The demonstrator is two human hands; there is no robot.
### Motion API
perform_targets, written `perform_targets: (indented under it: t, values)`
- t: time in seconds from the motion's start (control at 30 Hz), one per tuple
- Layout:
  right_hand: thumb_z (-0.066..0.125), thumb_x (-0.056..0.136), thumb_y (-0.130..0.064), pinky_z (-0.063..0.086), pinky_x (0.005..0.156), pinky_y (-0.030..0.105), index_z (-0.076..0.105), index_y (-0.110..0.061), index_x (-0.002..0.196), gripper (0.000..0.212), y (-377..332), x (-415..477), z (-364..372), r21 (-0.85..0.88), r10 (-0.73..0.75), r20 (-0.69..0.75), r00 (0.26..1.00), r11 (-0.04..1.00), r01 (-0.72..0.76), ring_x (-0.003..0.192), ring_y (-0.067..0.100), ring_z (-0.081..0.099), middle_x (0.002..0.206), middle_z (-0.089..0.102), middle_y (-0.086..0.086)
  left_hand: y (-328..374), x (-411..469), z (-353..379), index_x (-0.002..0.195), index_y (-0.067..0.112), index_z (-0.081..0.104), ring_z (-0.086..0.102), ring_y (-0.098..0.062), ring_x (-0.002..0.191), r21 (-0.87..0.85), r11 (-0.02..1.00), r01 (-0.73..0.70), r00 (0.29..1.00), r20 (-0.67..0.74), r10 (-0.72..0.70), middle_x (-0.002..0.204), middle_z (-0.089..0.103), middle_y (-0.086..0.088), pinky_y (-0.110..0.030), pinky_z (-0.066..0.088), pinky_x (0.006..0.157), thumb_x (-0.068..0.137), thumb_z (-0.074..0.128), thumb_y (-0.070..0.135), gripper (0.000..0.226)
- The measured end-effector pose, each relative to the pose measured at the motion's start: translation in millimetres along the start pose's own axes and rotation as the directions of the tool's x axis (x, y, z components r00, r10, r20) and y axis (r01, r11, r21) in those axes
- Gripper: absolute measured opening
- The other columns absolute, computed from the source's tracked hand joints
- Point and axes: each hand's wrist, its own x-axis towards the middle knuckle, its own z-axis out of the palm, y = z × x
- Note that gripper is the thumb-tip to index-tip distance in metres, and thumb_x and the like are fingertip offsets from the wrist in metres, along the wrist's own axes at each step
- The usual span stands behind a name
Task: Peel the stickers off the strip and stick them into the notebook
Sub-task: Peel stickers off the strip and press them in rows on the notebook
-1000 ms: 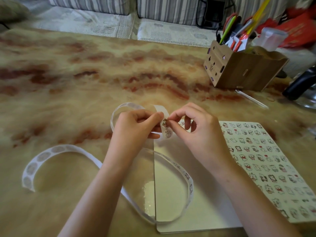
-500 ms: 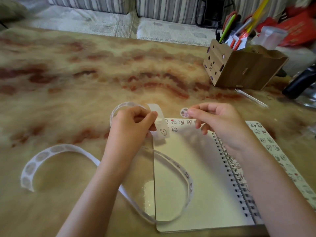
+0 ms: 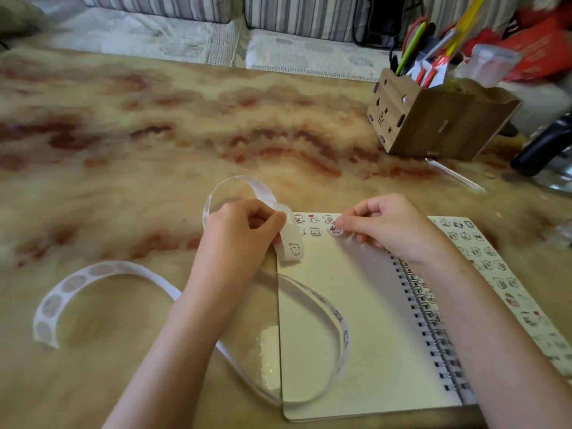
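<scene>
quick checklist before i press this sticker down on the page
1. Sticker fully off the strip: ok.
2. Right hand grip on the sticker: ok, pinched at the fingertips.
3. Sticker over the notebook page, at the end of the second row of stickers: ok.
4. No overlap with its neighbour: cannot tell.
5. Left hand holding the strip off that spot: ok.

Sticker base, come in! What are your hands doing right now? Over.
Left hand grips strip. Right hand pinches round sticker at notebook top edge, beside stuck stickers. Strip's loop crosses lower page, clear of that spot.
</scene>
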Motion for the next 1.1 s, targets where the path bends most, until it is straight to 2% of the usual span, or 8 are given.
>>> perform_targets:
  t: [0.13,0.37,0.53,0.77,1.1]
  values:
    - [0.074,0.080,-0.016,0.031,0.041,0.010,0.072,-0.005,0.080,0.011,2.6,2.5,0.8,-0.035,0.001,0.010,1.000,0.999,0.000,0.040,-0.001,0.044,0.069,0.068,0.007,-0.9,0.3,0.6,0.073,0.022,0.069,0.055,0.006,0.053,0.007,1.000,-0.002,1.000,0.001,0.002,0.063,0.067,0.012,-0.009,0.040,0.055,0.087,0.063,0.027,0.016]
    - [0.076,0.078,-0.019,0.029,0.042,0.017,0.073,-0.009,0.076,0.011,3.8,5.0,3.7,-0.054,-0.001,0.016,1.000,0.999,0.002,0.042,0.000,0.046,0.064,0.069,-0.003,-1.5,1.2,0.9,0.071,0.022,0.068,0.055,0.005,0.052,0.025,1.000,-0.008,1.000,0.016,0.008,0.061,0.066,0.013,-0.016,0.043,0.058,0.088,0.062,0.027,0.018]
    - [0.076,0.078,-0.020,0.030,0.043,0.016,0.073,-0.010,0.074,0.011,3.7,4.2,3.6,-0.059,-0.006,0.013,1.000,0.998,0.006,0.043,0.001,0.047,0.068,0.072,0.000,-0.1,0.1,1.1,0.073,0.022,0.068,0.058,0.001,0.058,0.022,1.000,0.002,1.000,0.015,-0.003,0.067,0.068,0.011,-0.018,0.045,0.062,0.088,0.062,0.026,0.016]
    - [0.075,0.078,-0.015,0.029,0.038,0.014,0.073,-0.008,0.074,0.008,5.0,3.8,6.0,-0.058,-0.012,-0.011,1.000,0.998,0.011,0.038,0.000,0.043,0.048,0.062,-0.009,1.0,-1.1,0.5,0.073,0.023,0.067,0.060,-0.004,0.062,0.017,1.000,0.013,1.000,0.014,-0.013,0.069,0.068,0.011,-0.024,0.048,0.068,0.088,0.062,0.027,0.016]
    - [0.075,0.076,-0.014,0.028,0.038,0.015,0.073,-0.007,0.075,0.007,5.4,2.7,8.5,-0.078,-0.026,-0.042,0.999,0.997,0.023,0.034,0.000,0.041,0.050,0.060,-0.007,2.3,-1.2,1.0,0.073,0.022,0.067,0.065,-0.008,0.071,0.017,0.999,0.030,1.000,0.010,-0.030,0.073,0.069,0.010,-0.030,0.052,0.075,0.088,0.063,0.028,0.016]
